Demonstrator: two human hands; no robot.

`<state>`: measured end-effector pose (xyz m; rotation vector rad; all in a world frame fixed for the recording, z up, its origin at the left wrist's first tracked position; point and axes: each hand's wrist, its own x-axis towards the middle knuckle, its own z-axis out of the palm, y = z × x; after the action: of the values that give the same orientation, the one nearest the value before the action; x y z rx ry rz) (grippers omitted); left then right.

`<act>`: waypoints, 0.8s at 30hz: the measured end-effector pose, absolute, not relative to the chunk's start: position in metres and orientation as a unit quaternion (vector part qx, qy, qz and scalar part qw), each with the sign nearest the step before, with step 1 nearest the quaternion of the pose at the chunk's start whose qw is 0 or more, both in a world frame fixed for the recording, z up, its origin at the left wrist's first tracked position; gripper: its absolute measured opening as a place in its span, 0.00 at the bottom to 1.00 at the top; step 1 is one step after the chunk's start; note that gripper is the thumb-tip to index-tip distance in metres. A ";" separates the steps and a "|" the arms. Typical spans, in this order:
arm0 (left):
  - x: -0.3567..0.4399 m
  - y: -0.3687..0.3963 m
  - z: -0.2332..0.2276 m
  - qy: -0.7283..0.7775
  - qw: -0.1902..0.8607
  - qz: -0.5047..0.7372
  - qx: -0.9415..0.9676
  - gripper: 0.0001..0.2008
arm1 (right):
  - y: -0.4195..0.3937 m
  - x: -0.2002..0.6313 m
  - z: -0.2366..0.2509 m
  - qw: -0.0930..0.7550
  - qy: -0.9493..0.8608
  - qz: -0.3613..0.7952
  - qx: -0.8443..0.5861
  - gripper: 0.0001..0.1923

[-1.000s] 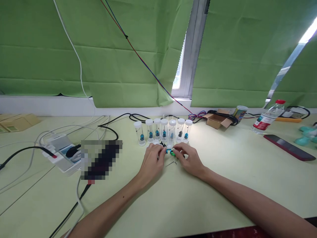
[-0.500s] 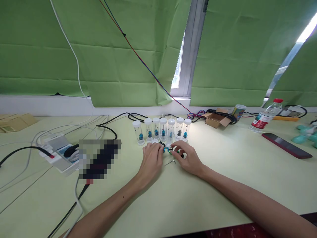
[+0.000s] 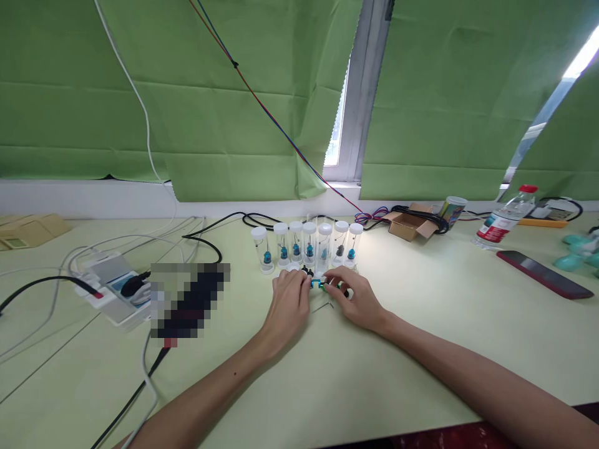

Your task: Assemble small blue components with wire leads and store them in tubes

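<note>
My left hand [image 3: 289, 300] rests on the table with its fingers closed on a small bright-blue part [image 3: 316, 284], which sticks out to the right of the fingertips. My right hand [image 3: 358, 298] meets it from the other side, pinching a small green-and-black piece [image 3: 347, 293] mostly hidden by the fingers. Just in front, between the hands, lies a thin bent metal rod [image 3: 321, 307] like a hex key. Small black parts [image 3: 306, 270] sit behind the left fingers. Beyond stands a row of several clear tubes [image 3: 324, 246] with white caps, most with blue pieces inside.
Left of my arms are a white power strip [image 3: 112, 296] with plugs, loose cables and a pixelated dark object [image 3: 189, 299]. To the right stand an opened cardboard box [image 3: 406, 226], a can [image 3: 453, 212], a water bottle [image 3: 503, 221] and a phone [image 3: 545, 274].
Both hands stay in nearly the same place, still closed around the blue part and the green-and-black piece. The whole view has shifted very slightly.
</note>
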<state>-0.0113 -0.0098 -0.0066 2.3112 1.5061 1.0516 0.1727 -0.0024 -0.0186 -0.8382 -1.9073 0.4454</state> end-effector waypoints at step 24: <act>-0.009 -0.011 -0.005 0.509 0.114 0.387 0.760 0.13 | -0.005 0.175 -0.017 0.461 -0.802 0.191 -0.327 0.10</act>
<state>-0.0088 -0.0115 -0.0052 2.2284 1.4936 1.1341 0.1750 -0.0046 -0.0167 -0.8054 -1.9744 0.4703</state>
